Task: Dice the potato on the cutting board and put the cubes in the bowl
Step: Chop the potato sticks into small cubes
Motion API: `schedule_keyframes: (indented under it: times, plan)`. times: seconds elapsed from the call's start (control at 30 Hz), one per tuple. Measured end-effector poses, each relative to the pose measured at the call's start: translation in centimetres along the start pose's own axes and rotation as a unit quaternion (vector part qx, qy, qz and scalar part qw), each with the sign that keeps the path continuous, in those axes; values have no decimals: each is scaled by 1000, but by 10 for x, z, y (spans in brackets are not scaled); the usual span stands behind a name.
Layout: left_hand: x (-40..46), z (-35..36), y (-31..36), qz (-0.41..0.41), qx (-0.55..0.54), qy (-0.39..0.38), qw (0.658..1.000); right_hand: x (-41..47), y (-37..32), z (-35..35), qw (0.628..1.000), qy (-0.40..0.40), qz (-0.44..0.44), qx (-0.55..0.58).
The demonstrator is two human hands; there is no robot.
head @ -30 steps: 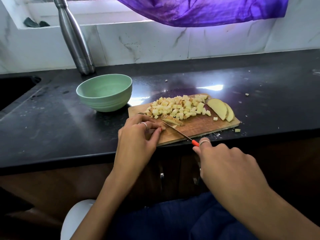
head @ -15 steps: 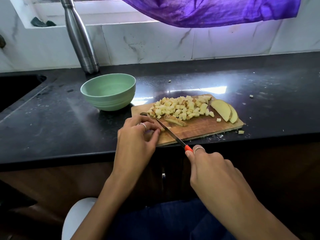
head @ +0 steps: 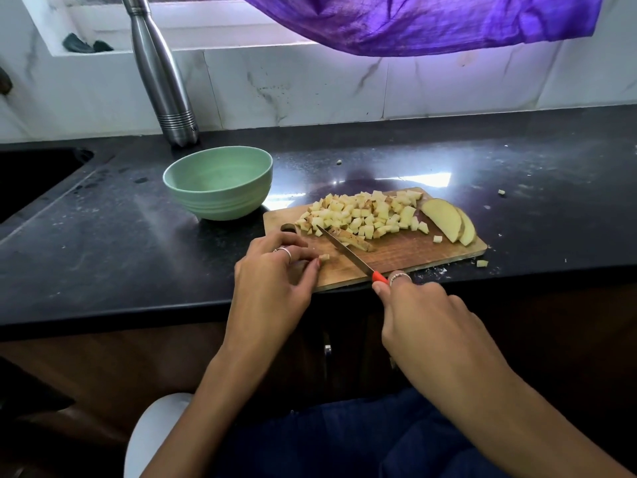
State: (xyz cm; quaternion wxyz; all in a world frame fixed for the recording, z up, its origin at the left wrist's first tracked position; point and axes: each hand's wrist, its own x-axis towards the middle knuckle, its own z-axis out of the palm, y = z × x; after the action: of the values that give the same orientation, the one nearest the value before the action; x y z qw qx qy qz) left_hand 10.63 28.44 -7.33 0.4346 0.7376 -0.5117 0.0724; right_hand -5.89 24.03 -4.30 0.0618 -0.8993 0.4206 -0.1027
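Note:
A wooden cutting board [head: 406,257] lies on the black counter, with a pile of potato cubes [head: 365,213] on its far half. Two potato slices [head: 448,219] lean together at its right end. A thin potato strip [head: 355,240] lies by the pile. My right hand [head: 427,315] grips an orange-handled knife [head: 344,251] whose blade slants across the board, its tip at the pile's left edge. My left hand [head: 275,274] rests on the board's left end and pinches a small potato piece [head: 323,257]. The green bowl [head: 220,184] stands empty left of the board.
A steel bottle [head: 162,74] stands behind the bowl against the tiled wall. A dark sink [head: 31,177] lies at far left. A purple cloth [head: 424,22] hangs above. Stray cubes [head: 482,263] lie on the counter right of the board.
My right hand has swung the knife handle leftward, so the blade now points toward the pile's left edge. A small potato piece now shows at my left fingertips.

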Motion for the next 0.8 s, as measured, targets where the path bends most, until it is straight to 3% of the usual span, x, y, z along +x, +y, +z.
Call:
schedule_keyframes:
  times: [0.23,0.6,0.8]
  plan:
    - [1,0,0,0,-1,14,1000,-14,-10,-3,999,-32,6,40]
    - [3,2,-4,6,-17,25,1000,-4,-20,-2,997,-39,-20,-63]
    - [4,1,-4,6,-4,17,1000,23,-19,-9,996,-85,21,1]
